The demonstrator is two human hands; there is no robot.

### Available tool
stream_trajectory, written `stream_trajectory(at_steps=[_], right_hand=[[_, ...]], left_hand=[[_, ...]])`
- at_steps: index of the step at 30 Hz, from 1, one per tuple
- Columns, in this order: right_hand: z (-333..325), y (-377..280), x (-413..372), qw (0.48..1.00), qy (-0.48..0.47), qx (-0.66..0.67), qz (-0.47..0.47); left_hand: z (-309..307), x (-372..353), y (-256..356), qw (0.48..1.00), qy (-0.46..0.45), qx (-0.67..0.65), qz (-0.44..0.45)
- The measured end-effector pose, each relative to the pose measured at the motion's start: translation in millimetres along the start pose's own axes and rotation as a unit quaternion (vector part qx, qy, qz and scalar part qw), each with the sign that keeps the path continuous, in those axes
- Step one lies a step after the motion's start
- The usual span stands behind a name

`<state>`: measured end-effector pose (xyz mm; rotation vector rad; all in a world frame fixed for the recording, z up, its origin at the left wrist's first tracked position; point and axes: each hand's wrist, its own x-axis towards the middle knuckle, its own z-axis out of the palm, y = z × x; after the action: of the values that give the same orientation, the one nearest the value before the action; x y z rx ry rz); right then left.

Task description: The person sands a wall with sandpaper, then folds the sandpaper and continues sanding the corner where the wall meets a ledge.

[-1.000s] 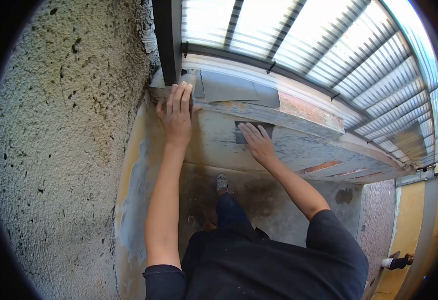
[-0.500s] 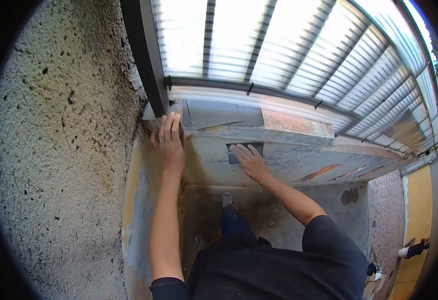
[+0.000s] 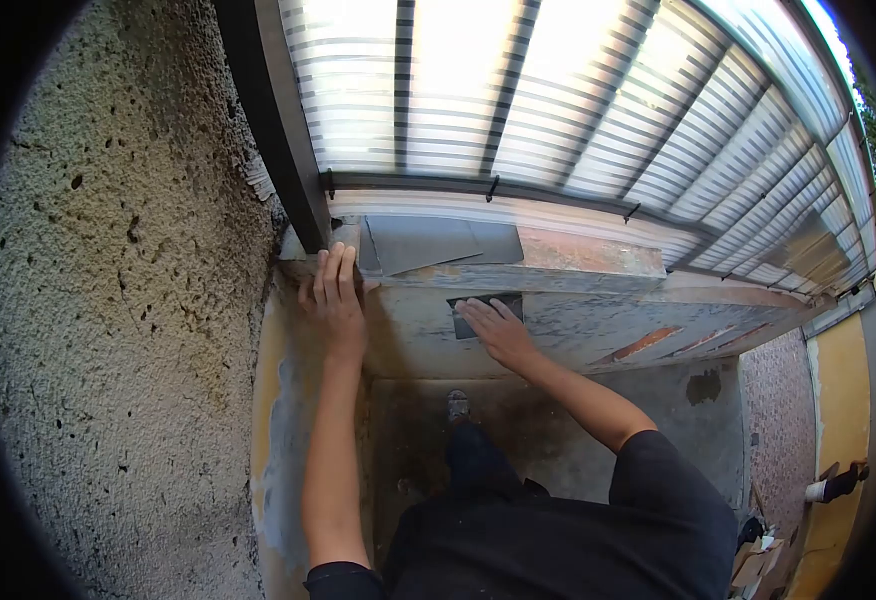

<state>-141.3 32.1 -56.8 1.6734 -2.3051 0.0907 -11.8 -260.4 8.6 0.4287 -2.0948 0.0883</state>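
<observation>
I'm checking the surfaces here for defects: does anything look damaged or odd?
Yes. Right of the right hand, the low wall has reddish streaks where its pale surface seems worn away. A dark blotch marks the grey floor; its cause isn't clear.

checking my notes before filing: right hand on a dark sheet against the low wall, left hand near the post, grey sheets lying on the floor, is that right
Not quite: the head view shows the grey sheets on the ledge, not the floor. The rest stands: right hand on the dark sheet against the low wall, left hand near the post.
</observation>
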Motion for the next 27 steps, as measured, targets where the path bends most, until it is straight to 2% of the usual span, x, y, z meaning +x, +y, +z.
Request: stream_trajectory(at_steps=[2, 5, 7, 10, 13, 15, 18, 20, 22, 25, 27], right_hand=[[5.6, -9.7, 9.0, 1.000, 0.001, -0.010, 0.006], [12.3, -52.9, 66.6, 0.999, 0.019, 0.027, -0.019], [19.3, -72.0, 87.5, 0.997, 0.061, 0.053, -0.017], [17.1, -47.3, 66.4, 0.997, 0.055, 0.039, -0.026], [-1.6, -5.6, 9.6, 1.000, 0.015, 0.006, -0.016], [-3.5, 9.7, -16.3, 1.000, -0.002, -0.007, 0.018], [6.4, 0.0, 0.3, 1.000, 0.008, 0.011, 0.004], [13.5, -30.2, 45.5, 0.999, 0.036, 0.023, -0.033], [18.5, -65.8, 90.3, 0.992, 0.060, 0.094, -0.052], [41.7, -77.5, 103.6, 0.995, 0.061, 0.062, -0.052], [31.8, -57.3, 81.2, 0.997, 0.053, 0.039, -0.048]], left_hand=[[2.8, -1.6, 0.9, 1.000, 0.009, -0.016, -0.005], [-0.7, 0.2, -0.4, 1.000, 0.002, -0.006, 0.002], [-6.6, 2.5, -0.1, 1.000, -0.005, 0.000, 0.009], [-7.8, 7.1, -2.1, 1.000, -0.007, -0.002, 0.013], [-10.1, 7.6, -2.7, 1.000, -0.008, -0.014, 0.012], [-9.0, 6.1, -0.3, 1.000, -0.011, -0.015, 0.006], [-7.2, 0.4, 4.5, 0.999, -0.003, -0.035, -0.004], [-4.2, 3.1, 3.4, 0.999, 0.013, -0.032, -0.005], [-8.1, 5.2, 2.1, 1.000, -0.004, -0.028, -0.004], [-15.1, 8.1, 3.2, 0.999, -0.025, -0.034, -0.006], [-15.8, 7.5, 3.3, 0.999, -0.032, -0.041, -0.009]])
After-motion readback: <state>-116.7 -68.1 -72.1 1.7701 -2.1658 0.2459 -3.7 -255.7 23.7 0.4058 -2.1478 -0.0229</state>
